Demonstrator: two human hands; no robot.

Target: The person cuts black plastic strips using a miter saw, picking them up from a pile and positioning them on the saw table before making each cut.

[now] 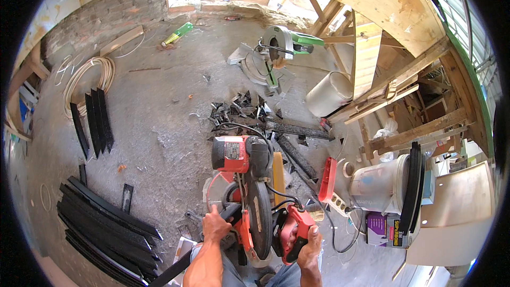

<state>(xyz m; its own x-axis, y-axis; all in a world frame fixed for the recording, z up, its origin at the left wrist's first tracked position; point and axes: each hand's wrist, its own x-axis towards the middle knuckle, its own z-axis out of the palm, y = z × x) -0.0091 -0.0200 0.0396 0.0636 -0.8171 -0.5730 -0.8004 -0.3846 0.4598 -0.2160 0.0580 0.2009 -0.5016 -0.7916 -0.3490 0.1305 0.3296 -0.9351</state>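
A red-and-black miter saw stands on the floor right in front of me, its head and round blade guard in the middle. My right hand is closed around its red handle, thumb up along the side. My left hand presses a long black strip against the saw, left of the blade guard. That strip slants from the lower edge up into the saw. Its far end lies close to the guard. The saw hides the blade's lower edge.
Black offcuts lie beyond the saw. Stacked black strips are at left, below a coiled hose. A green miter saw and white bucket stand far right. Nearer right are a power strip with cord and another bucket.
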